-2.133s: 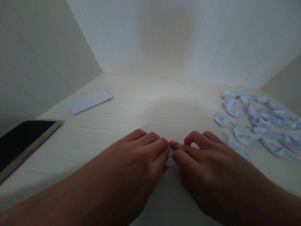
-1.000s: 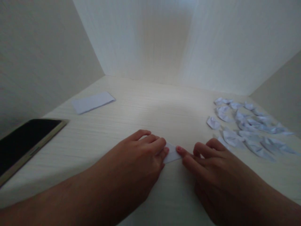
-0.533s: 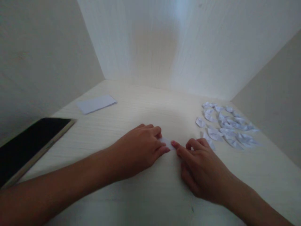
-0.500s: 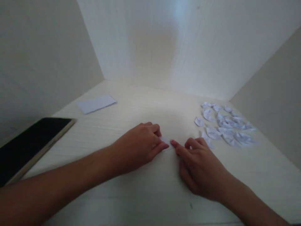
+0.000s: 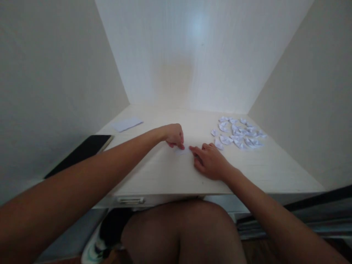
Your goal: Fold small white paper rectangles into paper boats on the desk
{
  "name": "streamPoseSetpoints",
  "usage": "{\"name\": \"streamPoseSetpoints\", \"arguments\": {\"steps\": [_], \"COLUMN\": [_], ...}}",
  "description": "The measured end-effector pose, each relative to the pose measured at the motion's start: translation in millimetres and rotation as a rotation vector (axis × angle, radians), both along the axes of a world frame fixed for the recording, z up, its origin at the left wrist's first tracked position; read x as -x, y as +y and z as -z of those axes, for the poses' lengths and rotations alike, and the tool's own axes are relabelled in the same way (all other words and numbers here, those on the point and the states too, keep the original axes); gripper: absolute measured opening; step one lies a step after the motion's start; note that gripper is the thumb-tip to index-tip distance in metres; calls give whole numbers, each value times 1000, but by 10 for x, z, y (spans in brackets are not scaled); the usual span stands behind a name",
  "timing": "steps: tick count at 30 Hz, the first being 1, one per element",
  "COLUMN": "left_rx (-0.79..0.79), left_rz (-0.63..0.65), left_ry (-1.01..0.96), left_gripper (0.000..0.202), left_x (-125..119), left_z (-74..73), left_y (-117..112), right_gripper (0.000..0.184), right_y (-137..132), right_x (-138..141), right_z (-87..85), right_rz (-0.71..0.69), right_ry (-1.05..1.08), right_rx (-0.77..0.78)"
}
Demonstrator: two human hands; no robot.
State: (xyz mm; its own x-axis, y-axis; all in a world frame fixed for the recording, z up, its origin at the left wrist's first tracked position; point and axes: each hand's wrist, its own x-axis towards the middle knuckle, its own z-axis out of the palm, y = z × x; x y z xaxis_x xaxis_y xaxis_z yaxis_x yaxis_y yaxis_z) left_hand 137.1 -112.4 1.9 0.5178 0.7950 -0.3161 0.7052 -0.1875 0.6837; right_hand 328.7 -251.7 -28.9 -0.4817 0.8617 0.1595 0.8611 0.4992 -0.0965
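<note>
A small piece of white paper (image 5: 182,151) lies flat on the white tabletop between my hands. My left hand (image 5: 174,135) has its fingers curled and bent down, with a fingertip pressing the paper and holding it against the table. The index finger of my right hand (image 5: 209,160) stretches out to the paper's right edge, its thumb apart and the other fingers loosely bent. Exact folds in the paper are too small and pale to make out.
Several small folded white paper pieces (image 5: 239,132) lie in a group at the back right. Towards the back left is a white paper stack or folded sheet (image 5: 128,124). A dark phone or tablet (image 5: 82,154) lies along the left side. White walls (image 5: 176,44) enclose the table.
The view has tilted down and drawn back, bringing the table's front edge and my legs into sight. My left hand has changed from a pinch beside the paper to a downward press.
</note>
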Motion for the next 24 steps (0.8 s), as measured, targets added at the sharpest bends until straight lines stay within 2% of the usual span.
{"name": "streamPoseSetpoints", "arguments": {"steps": [3, 6, 11, 14, 17, 21, 24], "left_rx": [140, 235, 300, 269, 179, 43, 18], "left_rz": [-81, -182, -358, -432, -516, -642, -669], "left_ry": [-141, -261, -414, -587, -832, -1157, -1285], "left_gripper": [40, 40, 39, 38, 36, 26, 30], "left_x": [-103, -183, -212, -195, -210, -318, -379], "left_z": [0, -70, -262, -269, -140, 85, 146], "left_y": [11, -39, -314, -667, -1170, -1922, -2375], "right_gripper": [43, 36, 31, 32, 40, 40, 31], "right_y": [-23, -39, -68, -169, -372, -738, -1009], "right_x": [4, 8, -8, -15, 27, 180, 279], "right_z": [3, 2, -20, -42, -36, 21, 29], "right_rz": [12, 25, 158, 304, 382, 295, 229], "right_ry": [29, 98, 386, 672, 976, 1289, 1448], "right_rx": [-4, 7, -22, -87, -110, 1, 69]}}
